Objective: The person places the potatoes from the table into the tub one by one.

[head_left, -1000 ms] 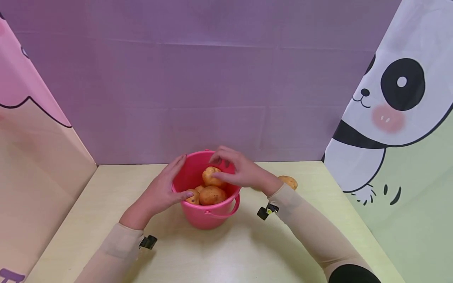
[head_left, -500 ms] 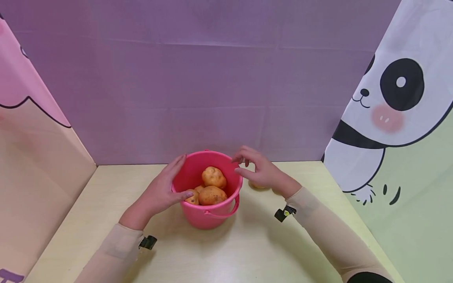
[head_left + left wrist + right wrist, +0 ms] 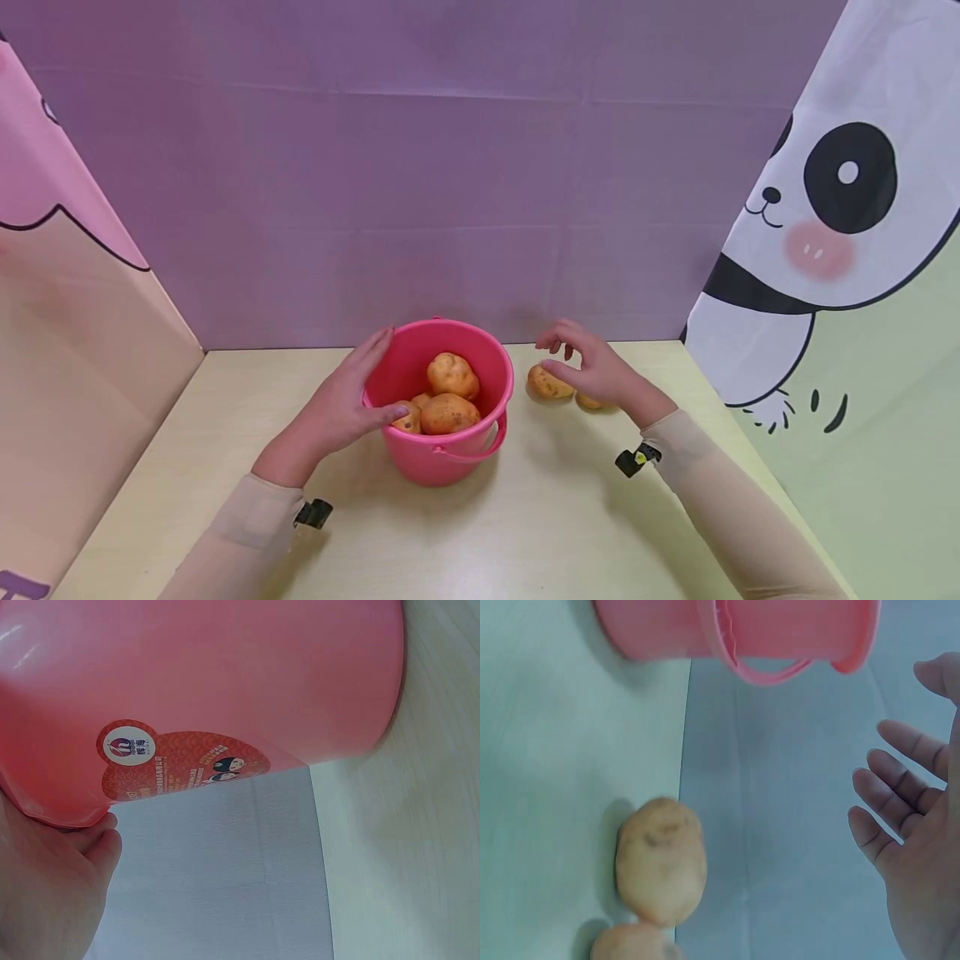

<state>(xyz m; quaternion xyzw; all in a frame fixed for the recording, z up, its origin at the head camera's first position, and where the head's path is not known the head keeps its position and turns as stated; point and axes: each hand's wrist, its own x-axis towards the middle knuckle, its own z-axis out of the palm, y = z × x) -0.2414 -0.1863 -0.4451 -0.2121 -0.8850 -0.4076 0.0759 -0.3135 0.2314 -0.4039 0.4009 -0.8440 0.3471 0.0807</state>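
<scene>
Now L grip (image 3: pixel 341 406) holds round pink plastic bucket (image 3: pixel 422 462) w/ tan oval potatoes (image 3: pixel 450 415); R grip (image 3: pixel 592 367), loosely spread, empty, nr 2 loose potatoes (image 3: pixel 546 383) on pale table (image 3: pixel 450 542).

Purple backdrop (image 3: pixel 450 183); panda-print side panel (image 3: pixel 900 367); pale tabletop (image 3: pixel 450 550)

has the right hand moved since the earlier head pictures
Yes, rightward: in the head view the right hand has gone from over the pink bucket toward the panda print, and is now near two potatoes outside the bucket.
</scene>
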